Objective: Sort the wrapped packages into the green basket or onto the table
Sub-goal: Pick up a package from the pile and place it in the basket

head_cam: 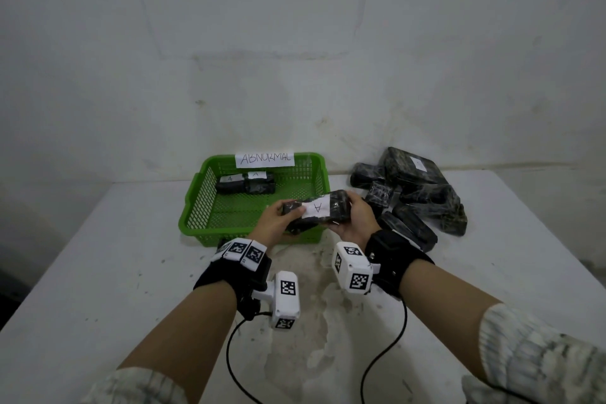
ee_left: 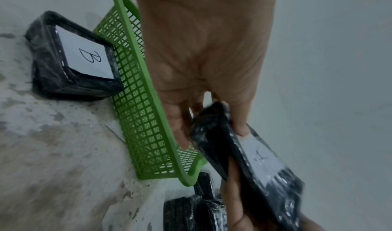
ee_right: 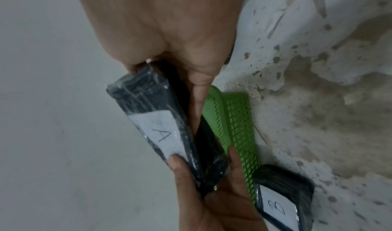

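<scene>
Both hands hold one black wrapped package [head_cam: 337, 203] with a white label marked "A", just above the green basket's [head_cam: 229, 210] front right corner. My left hand [head_cam: 288, 216] grips its left end, thumb on top. My right hand [head_cam: 347, 210] grips its right end. The left wrist view shows my left hand [ee_left: 212, 130] pinching the package [ee_left: 265, 172] beside the basket [ee_left: 137, 117]. In the right wrist view my right hand [ee_right: 165, 83] clasps the package [ee_right: 152, 117]. Two wrapped packages [head_cam: 244, 183] lie at the basket's back left.
A paper sign reading "ABNORMAL" [head_cam: 265, 159] stands on the basket's back rim. A pile of several black wrapped packages [head_cam: 416, 193] lies to the right on the white stained table [head_cam: 131, 272]. A package labelled "B" [ee_left: 74, 61] lies against the basket's outer wall.
</scene>
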